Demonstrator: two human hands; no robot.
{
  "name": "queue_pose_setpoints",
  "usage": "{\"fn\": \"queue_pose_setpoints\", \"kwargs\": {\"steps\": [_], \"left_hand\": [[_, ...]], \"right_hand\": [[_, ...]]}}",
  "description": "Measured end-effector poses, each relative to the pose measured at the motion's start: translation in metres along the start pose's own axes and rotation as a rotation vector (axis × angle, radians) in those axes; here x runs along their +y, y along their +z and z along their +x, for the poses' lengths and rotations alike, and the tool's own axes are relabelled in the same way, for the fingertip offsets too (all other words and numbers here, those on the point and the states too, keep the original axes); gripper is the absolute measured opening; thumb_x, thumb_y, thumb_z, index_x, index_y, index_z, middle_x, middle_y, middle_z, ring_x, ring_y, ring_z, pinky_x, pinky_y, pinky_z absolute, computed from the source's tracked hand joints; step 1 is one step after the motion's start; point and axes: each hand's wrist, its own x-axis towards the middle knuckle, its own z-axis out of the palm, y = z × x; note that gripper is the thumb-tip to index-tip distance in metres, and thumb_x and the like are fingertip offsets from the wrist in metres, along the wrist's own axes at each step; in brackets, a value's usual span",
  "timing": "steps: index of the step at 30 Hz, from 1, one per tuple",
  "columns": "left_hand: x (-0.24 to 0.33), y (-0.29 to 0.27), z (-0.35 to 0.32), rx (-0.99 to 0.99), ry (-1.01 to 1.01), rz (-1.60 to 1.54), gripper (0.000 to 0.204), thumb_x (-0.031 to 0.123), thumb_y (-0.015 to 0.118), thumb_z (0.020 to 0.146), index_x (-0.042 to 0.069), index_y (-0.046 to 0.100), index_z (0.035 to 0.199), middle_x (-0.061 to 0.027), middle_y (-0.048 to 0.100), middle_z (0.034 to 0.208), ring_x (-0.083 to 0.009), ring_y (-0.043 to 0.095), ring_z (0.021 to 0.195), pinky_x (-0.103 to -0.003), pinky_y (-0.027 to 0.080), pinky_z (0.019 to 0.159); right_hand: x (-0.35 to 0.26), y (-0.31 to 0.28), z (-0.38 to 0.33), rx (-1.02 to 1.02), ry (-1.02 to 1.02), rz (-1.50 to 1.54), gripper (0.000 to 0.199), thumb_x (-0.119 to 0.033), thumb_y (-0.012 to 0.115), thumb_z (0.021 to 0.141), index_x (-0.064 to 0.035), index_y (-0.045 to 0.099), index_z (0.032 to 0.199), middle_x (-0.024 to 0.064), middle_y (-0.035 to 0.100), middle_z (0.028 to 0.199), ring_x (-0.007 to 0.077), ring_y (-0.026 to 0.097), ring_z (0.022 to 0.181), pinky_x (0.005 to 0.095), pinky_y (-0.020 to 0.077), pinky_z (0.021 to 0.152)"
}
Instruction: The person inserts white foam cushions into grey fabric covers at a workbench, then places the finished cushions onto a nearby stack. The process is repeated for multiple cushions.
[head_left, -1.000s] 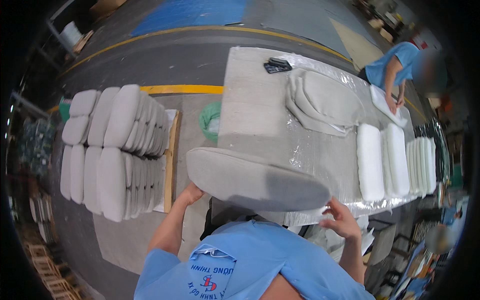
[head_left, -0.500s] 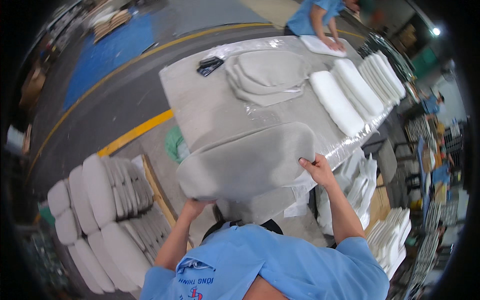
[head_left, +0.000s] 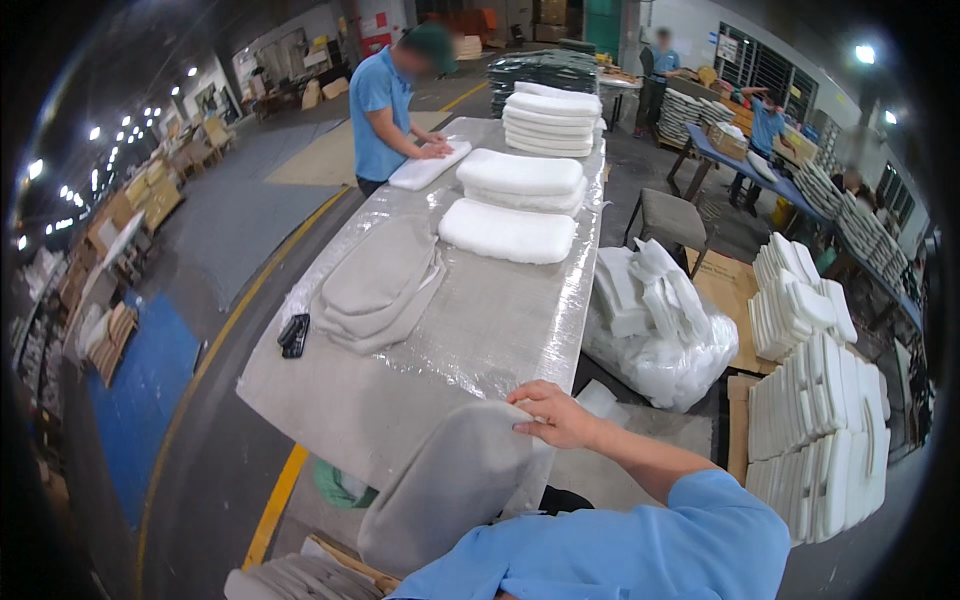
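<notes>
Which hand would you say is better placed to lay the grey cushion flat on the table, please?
Probably the right hand: it grips the grey cushion at its top edge, right at the table end. The left hand is out of view.

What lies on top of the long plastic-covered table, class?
On the long plastic-covered table: a pile of grey fabric covers, a small black tool, white foam cushions. The grey cushion under the right hand hides the near edge.

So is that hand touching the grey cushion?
Touching: the head view shows the right hand with its fingers pressed on the top edge of the grey cushion.
</notes>
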Motion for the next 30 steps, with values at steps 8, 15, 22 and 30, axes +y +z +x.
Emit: {"fn": "queue_pose_setpoints", "kwargs": {"steps": [8,15,22,30], "left_hand": [[0.001,-0.061,0.036,-0.045,-0.089,0.342,0.059,0.033,0.072,0.097,0.001,0.056,0.145,-0.0145,0.071,0.129,-0.0285,0.067,0.12,-0.041,0.054,0.099],[0.205,-0.035,0.046,-0.432,0.586,-0.13,0.067,0.041,0.075,0.095,0.003,0.054,0.147,-0.0178,0.068,0.135,-0.0294,0.066,0.122,-0.04,0.05,0.104],[0.334,0.006,-0.011,-0.409,0.777,0.748,0.066,0.036,0.082,0.086,0.003,0.057,0.137,-0.0204,0.066,0.123,-0.0395,0.066,0.113,-0.045,0.053,0.096],[0.338,0.017,-0.021,-0.126,1.134,0.789,0.029,0.016,0.071,0.088,-0.001,0.072,0.113,-0.0172,0.072,0.096,-0.0383,0.071,0.086,-0.042,0.057,0.077]], "right_hand": [[-0.039,-0.012,-0.057,0.069,0.224,-0.145,0.028,-0.012,0.08,0.086,-0.005,0.073,0.112,0.0101,0.068,0.117,0.0334,0.062,0.114,0.043,0.0517,0.094],[-0.049,0.006,-0.086,0.246,0.349,-0.039,0.032,-0.014,0.073,0.092,-0.0102,0.073,0.124,0.0106,0.067,0.117,0.0323,0.065,0.108,0.0424,0.0544,0.091],[-0.061,0.014,-0.09,0.397,0.395,0.11,0.03,-0.01,0.073,0.093,-0.0095,0.073,0.123,0.0106,0.067,0.119,0.0308,0.067,0.107,0.0403,0.0555,0.089],[-0.069,0.022,-0.081,0.479,0.38,0.249,0.028,-0.014,0.071,0.097,-0.01,0.073,0.125,0.0087,0.066,0.124,0.0236,0.064,0.114,0.0367,0.0543,0.092]]}}
